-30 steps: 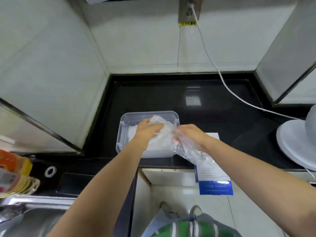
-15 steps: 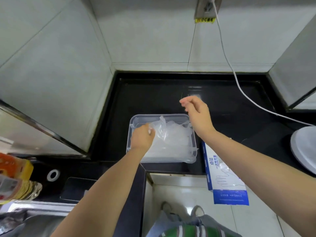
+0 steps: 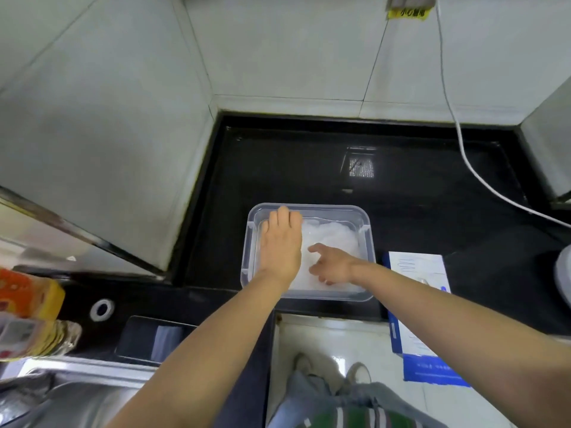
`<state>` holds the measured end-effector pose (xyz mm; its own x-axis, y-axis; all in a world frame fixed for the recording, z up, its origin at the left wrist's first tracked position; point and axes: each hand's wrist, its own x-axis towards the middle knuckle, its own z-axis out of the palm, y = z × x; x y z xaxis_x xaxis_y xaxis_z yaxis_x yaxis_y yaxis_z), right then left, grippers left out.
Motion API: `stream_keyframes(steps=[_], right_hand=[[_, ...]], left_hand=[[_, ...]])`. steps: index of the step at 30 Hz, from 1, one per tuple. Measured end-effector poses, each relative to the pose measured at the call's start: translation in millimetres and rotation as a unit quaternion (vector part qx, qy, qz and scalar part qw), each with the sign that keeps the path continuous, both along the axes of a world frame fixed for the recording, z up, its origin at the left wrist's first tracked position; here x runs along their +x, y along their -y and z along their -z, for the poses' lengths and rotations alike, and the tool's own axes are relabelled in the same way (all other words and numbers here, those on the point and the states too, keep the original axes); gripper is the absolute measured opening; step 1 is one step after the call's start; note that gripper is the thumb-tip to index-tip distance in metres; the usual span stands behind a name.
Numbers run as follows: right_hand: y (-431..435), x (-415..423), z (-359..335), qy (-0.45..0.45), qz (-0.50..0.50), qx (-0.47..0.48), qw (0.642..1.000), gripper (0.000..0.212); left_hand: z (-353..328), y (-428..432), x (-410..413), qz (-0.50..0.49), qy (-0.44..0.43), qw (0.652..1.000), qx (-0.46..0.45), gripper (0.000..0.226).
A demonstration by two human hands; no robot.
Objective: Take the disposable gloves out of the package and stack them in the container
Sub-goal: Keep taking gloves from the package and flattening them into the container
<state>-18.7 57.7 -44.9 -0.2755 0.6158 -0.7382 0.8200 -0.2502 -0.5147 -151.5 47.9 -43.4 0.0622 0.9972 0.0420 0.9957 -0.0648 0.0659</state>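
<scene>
A clear rectangular plastic container [image 3: 366,242] stands on the black countertop near its front edge. Thin translucent disposable gloves [image 3: 332,236] lie flattened inside it. My left hand [image 3: 281,245] lies flat, palm down, on the left part of the glove pile, fingers reaching the far rim. My right hand [image 3: 332,265] rests on the pile beside it with fingers spread. The blue and white glove package [image 3: 417,288] lies on the counter to the right of the container, hanging over the front edge.
A white cable [image 3: 469,168] runs from a wall socket across the black countertop [image 3: 309,168] to a white appliance [image 3: 564,270] at the right edge. A steel sink [image 3: 61,403] and an orange-labelled bottle [image 3: 27,319] sit at lower left. Tiled walls enclose the corner.
My right hand came down from above the container's far edge onto the gloves. My left hand let go of the bunched glove and now lies flat; the pile is pressed down.
</scene>
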Motion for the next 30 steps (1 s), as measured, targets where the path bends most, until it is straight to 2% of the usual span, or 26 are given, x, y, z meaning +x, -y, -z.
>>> stream_keyframes(steps=[2, 4, 6, 7, 11, 13, 16, 19, 22, 24, 26, 30], right_hand=[[-2, 0, 4, -0.001, -0.006, 0.004, 1.0, 0.061], [-4, 0, 5, -0.004, -0.01, 0.009, 1.0, 0.06], [-5, 3, 5, -0.005, -0.016, 0.006, 1.0, 0.062], [-4, 4, 4, -0.003, -0.021, 0.004, 1.0, 0.064], [-5, 9, 8, 0.007, -0.008, 0.007, 1.0, 0.078], [-4, 9, 10, 0.009, 0.003, 0.013, 1.0, 0.082], [0, 7, 13, 0.025, -0.017, 0.028, 0.999, 0.092], [5, 6, 12, 0.024, -0.061, 0.025, 0.998, 0.103], [3, 7, 4, -0.02, -0.041, 0.024, 0.999, 0.093], [0, 10, -3, -0.026, -0.024, 0.065, 0.997, 0.073], [-2, 16, -11, -0.028, 0.006, 0.146, 0.989, 0.047], [-4, 39, -37, -0.106, 0.116, 0.259, 0.953, 0.019]], left_hand=[[1, -3, 7, 0.043, 0.051, 0.997, -0.035, 0.036], [7, -7, 10, 0.039, 0.098, 0.983, -0.151, 0.03], [19, -10, 8, -0.001, 0.134, 0.951, -0.279, 0.047], [24, -10, 6, -0.023, 0.145, 0.937, -0.316, 0.06], [34, -8, -9, -0.066, 0.173, 0.918, -0.35, 0.097], [37, -7, -13, -0.07, 0.16, 0.912, -0.371, 0.108], [45, -5, -12, -0.079, 0.11, 0.911, -0.388, 0.11], [48, -2, -10, -0.114, 0.126, 0.894, -0.414, 0.098], [40, -1, -8, -0.096, 0.13, 0.902, -0.401, 0.084], [27, -1, -5, -0.086, 0.089, 0.937, -0.327, 0.07], [11, 1, 2, -0.093, 0.078, 0.965, -0.233, 0.058], [-23, 2, 38, -0.122, 0.181, 0.967, -0.131, 0.033]])
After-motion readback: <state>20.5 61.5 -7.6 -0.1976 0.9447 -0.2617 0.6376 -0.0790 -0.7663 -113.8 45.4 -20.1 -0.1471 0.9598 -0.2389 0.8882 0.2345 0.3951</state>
